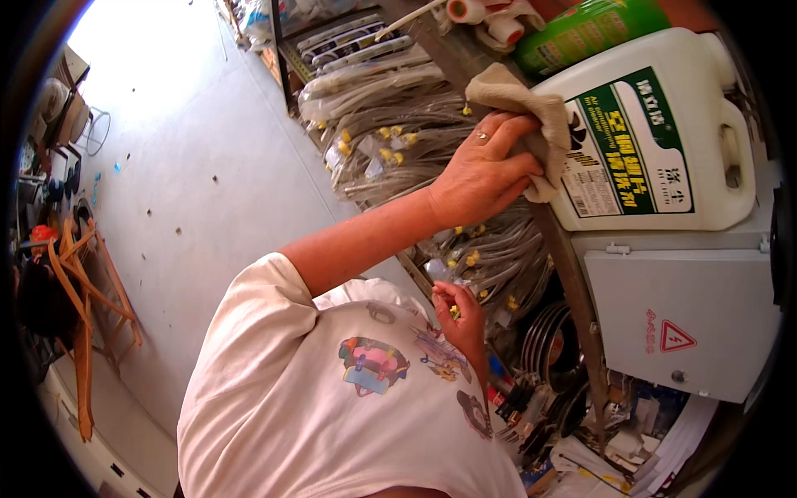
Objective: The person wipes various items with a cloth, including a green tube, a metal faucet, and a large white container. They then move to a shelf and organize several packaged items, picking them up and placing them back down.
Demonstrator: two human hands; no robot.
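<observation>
My left hand (489, 168) grips a folded beige cloth (551, 124), its fingers bunched into the fabric. The cloth lies against the near side of a white plastic jug (703, 81), partly over its green and white printed label. A ring is on one finger of that hand. My right hand (461, 314) hangs low in front of my shirt, thumb and fingers loosely curled and apart, with nothing seen in it. Bundles of braided hoses (398, 118) with yellow end caps lie on a shelf below my left hand.
The jug stands beside a green can (591, 34) and above a grey electrical box (679, 311) with a warning triangle. Coiled black rings (551, 348) and jumbled small parts sit lower right. A wooden chair (93, 280) stands across the pale floor (205, 137).
</observation>
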